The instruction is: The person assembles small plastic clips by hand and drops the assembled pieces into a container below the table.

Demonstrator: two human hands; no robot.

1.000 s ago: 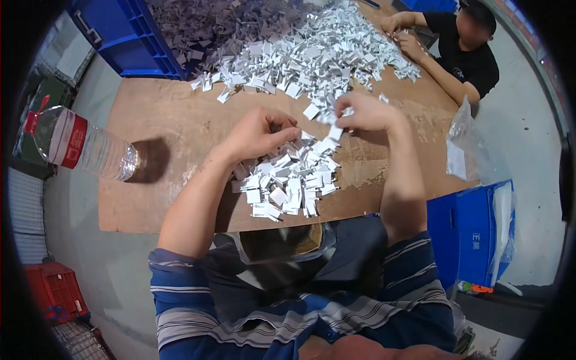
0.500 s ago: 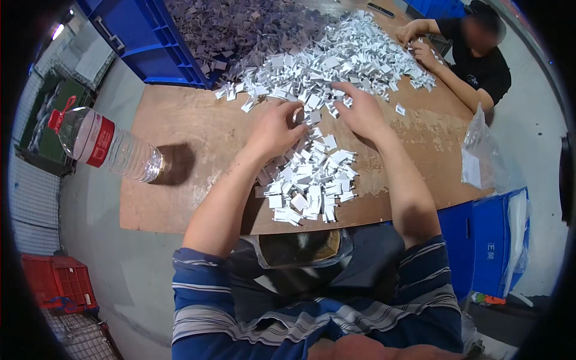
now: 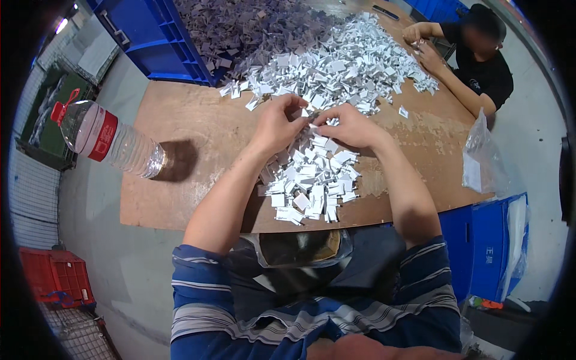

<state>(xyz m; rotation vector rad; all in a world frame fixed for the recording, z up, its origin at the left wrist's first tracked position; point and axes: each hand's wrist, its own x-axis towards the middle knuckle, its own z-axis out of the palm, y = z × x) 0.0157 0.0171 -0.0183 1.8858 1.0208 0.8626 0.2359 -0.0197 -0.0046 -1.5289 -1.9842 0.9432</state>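
Note:
Small flat white plastic pieces with thin prongs lie in a big heap across the far half of the table, and a smaller pile lies nearer me. Between the two, my hands almost meet at the fingertips. My left hand is curled, thumb and fingers closed around a small white plastic piece partly hidden by the fingers. My right hand is closed in a pinch just beside it; whatever its fingertips hold is too small and covered to make out.
A large water bottle with a red cap stands on the left of the wooden table. A blue crate is at the far left. A co-worker handles pieces at the far right. A clear bag hangs at the right edge.
My right hand has come back from the big heap toward my left hand, its spread fingers closing into a pinch. The left hand has shifted only slightly.

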